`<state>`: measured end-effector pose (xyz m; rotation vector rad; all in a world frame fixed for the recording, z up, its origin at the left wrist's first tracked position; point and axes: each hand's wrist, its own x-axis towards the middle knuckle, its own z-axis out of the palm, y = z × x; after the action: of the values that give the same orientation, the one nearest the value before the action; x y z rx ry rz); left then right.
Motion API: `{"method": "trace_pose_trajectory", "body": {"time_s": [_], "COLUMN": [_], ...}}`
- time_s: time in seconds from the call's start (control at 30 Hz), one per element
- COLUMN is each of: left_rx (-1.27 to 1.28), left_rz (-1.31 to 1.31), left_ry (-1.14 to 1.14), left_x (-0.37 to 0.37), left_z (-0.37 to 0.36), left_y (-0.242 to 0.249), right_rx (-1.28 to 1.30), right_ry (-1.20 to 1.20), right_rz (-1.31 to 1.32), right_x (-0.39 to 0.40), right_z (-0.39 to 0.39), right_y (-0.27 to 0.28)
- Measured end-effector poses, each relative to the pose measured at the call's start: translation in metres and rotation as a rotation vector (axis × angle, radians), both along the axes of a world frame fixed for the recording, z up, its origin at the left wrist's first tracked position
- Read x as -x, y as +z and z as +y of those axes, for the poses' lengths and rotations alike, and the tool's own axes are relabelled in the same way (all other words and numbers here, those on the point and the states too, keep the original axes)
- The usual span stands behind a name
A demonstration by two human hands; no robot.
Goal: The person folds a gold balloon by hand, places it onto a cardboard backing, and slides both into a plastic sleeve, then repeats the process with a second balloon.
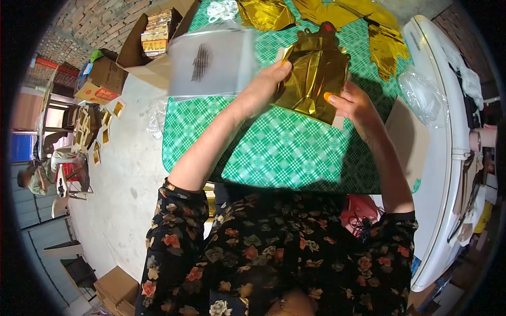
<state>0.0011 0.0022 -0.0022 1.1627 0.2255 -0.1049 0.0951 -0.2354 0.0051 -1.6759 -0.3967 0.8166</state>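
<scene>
A shiny gold foil piece (312,73) is held up over the green checked tablecloth (284,150), with a bit of pale card showing at its edges. My left hand (271,79) grips its left side, fingers partly hidden behind it. At the lower right side my right hand (350,102) pinches it, with an orange cover on the thumb. Left of the foil lies a stack of clear plastic bags (221,63) with a dark printed mark. More gold foil (342,13) is spread along the table's far side, beside a white bundle (222,10).
An open carton (132,47) of packed items stands at the table's far left. A crumpled clear bag (421,97) and a cardboard sheet (408,142) are at the right, beside a long white appliance (440,105). Another person (37,179) sits far left.
</scene>
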Motion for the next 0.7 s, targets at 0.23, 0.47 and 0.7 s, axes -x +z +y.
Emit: {"method": "trace_pose_trajectory", "body": {"time_s": [0.23,0.47,0.7], "left_rx": [0.135,0.125,0.179], "left_rz": [0.01,0.054,0.08], "left_ry": [0.044,0.048,0.063], "left_x": [-0.007,-0.013,-0.017], "left_z": [0.005,0.003,0.006], "left_y": [-0.008,-0.007,-0.008], "right_rx": [0.083,0.226,0.149], "right_ry": [-0.103,0.076,-0.005], "right_rz": [-0.598,-1.121,-1.072], "right_x": [0.023,0.043,0.037], "right_z": [-0.031,-0.045,-0.042], "right_y": [-0.044,-0.051,-0.06]}}
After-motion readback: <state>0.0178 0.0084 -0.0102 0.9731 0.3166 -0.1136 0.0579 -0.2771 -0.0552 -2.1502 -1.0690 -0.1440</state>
